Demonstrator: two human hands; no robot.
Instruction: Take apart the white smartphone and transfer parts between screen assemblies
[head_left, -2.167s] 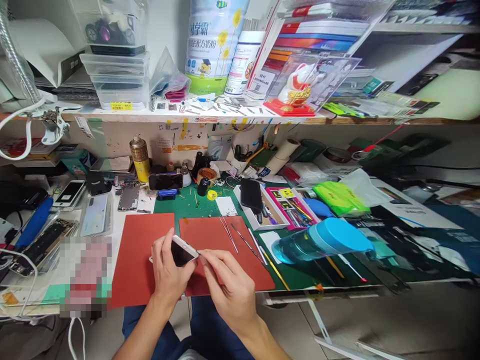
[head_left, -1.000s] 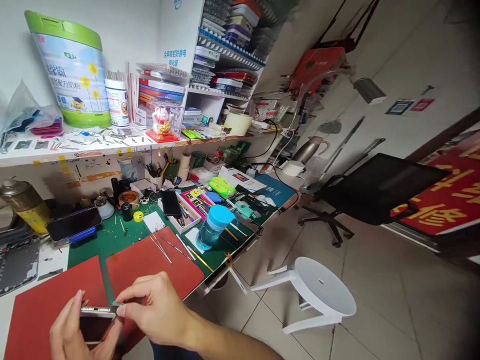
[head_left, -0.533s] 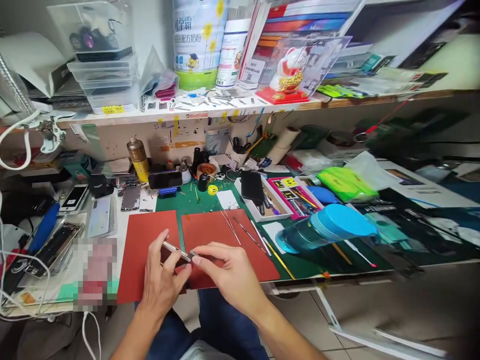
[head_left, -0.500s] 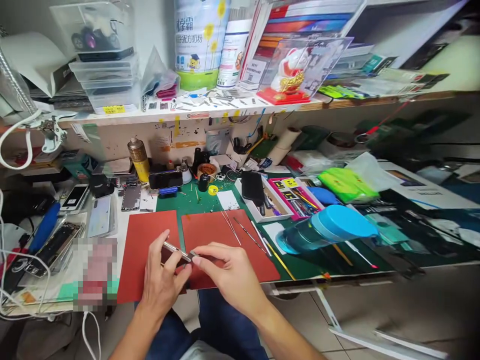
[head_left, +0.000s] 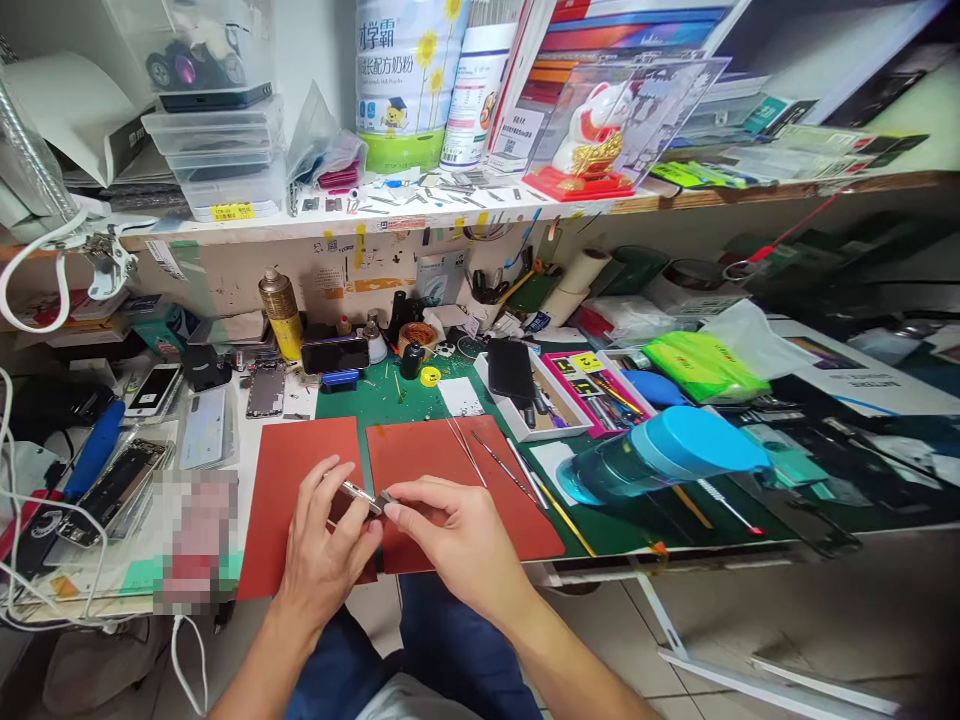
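My left hand [head_left: 326, 545] is closed around a slim, silver-edged device [head_left: 358, 493] that looks like a phone, tilted so that its narrow edge faces up. Most of its flat faces are hidden by my fingers. Between thumb and index finger, my right hand [head_left: 457, 530] pinches a small dark grey piece [head_left: 385, 500] at the device's right end; I cannot make out its kind. Both hands are above the red mats, one left [head_left: 300, 460] and one right [head_left: 420, 450]. Tweezers [head_left: 466, 452] and a thin metal tool [head_left: 502, 468] lie on the right mat.
A blue-lidded bottle [head_left: 660, 455] lies at the right, near a white tool tray [head_left: 555, 410]. Phones and a pixelated pink item [head_left: 199, 540] lie at the left. A loaded shelf [head_left: 420, 222] overhangs the back. White cables [head_left: 67, 540] trail at the left edge.
The view has shifted slightly, so the bench appears a little further right. Both hands keep their grips, and the device's edge has turned slightly between them.
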